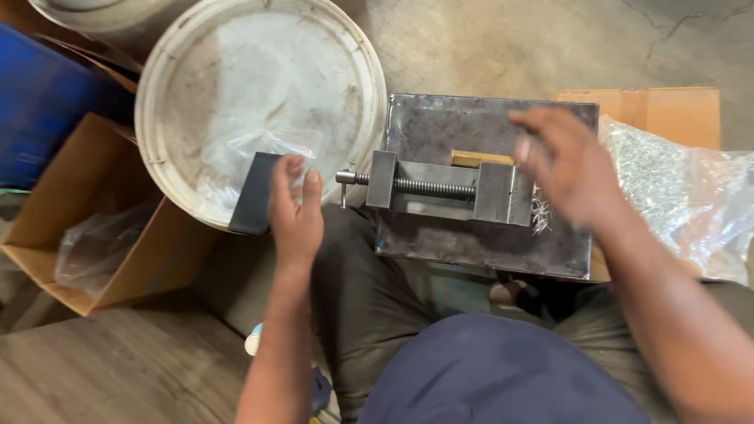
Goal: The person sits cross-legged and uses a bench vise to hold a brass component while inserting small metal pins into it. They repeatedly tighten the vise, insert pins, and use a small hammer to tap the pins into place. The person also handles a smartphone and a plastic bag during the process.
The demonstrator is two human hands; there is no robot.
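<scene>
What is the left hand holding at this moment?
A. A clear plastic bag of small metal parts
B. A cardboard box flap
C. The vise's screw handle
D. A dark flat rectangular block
D. The left hand grips a dark flat rectangular block over the white bucket, apart from the small bench vise.

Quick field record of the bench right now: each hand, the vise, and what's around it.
left hand: holds a dark flat block at the white bucket rim
right hand: blurred, above the vise jaw end, holding nothing visible
vise: small screw vise on a steel plate
right side: clear bag of small metal parts
left side: cardboard box
</scene>
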